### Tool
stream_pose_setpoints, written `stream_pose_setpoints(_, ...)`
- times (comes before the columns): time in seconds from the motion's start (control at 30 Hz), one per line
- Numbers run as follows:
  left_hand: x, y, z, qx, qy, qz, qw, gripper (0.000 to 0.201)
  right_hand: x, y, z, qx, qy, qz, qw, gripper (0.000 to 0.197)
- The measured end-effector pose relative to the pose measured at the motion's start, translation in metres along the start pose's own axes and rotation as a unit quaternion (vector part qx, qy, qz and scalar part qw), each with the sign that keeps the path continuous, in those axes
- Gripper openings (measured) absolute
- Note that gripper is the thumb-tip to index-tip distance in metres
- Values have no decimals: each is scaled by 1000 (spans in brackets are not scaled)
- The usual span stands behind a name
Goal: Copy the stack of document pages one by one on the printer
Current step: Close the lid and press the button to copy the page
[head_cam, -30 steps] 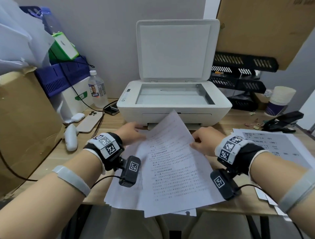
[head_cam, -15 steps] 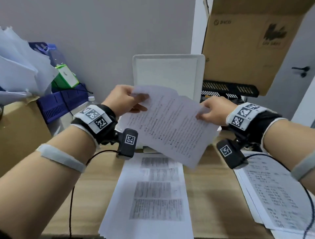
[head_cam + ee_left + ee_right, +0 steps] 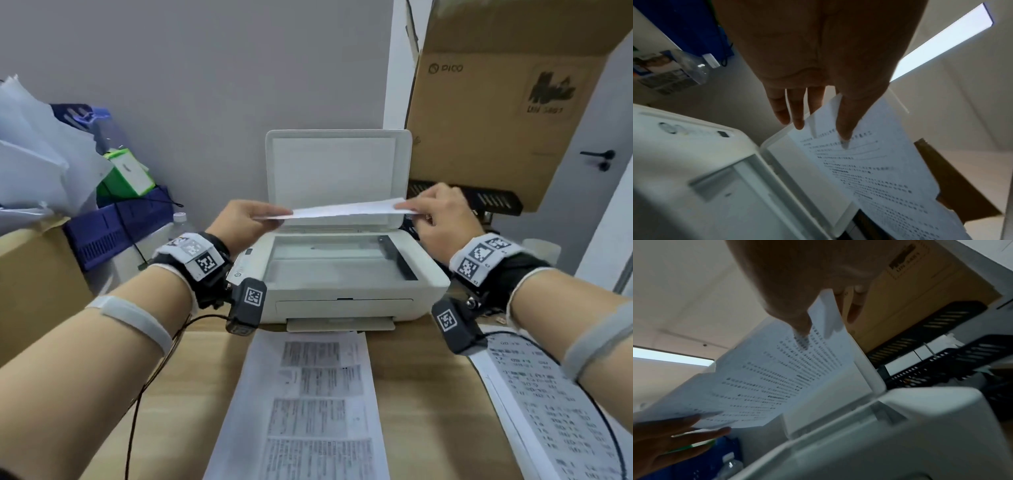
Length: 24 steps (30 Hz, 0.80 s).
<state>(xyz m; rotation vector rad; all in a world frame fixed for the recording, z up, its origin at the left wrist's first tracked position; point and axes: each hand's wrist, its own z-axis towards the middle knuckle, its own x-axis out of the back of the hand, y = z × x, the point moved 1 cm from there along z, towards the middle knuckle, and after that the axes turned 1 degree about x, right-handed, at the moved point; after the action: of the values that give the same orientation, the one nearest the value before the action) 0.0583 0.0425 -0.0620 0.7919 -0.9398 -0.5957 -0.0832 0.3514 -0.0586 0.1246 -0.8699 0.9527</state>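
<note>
Both hands are pinching one printed page flat above the printer's open scanner glass, left hand and right hand at opposite ends. The remaining stack lies on the tabletop's near edge, right before the printer.

From my right wrist camera, my right hand pinches one edge of the printed page, thumb below on the text side. My left hand holds the opposite edge at lower left. The page hangs above the white printer, in front of its raised lid. Black trays and a cardboard box sit behind.
</note>
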Motion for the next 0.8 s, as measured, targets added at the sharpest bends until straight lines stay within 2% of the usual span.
stream_pose_setpoints(0.17,-16,-26,6,61,-114,180,975,26,-51,19,-12,-53,-144,-4,988,34)
stream_pose_setpoints(0.3,-21,-34,9,97,-182,247,947,44,-71,24,-22,-83,-258,-35,962,39)
stream_pose_setpoints(0.4,-22,-37,11,128,-219,256,933,59,-76,25,-32,-86,-327,-50,940,53)
stream_pose_setpoints(0.5,-26,-38,11,129,-243,286,918,58,-79,26,-41,-91,-315,-40,944,56)
stream_pose_setpoints(0.6,-31,-42,13,107,-245,350,898,43,-83,28,-46,-92,-301,-52,948,52)
stream_pose_setpoints(0.67,-35,-45,13,115,-245,360,893,37,-83,26,-47,-85,-305,-69,946,48)
stream_pose_setpoints(0.8,-44,-45,16,127,-219,361,898,36,-83,22,-46,-68,-317,-121,938,48)
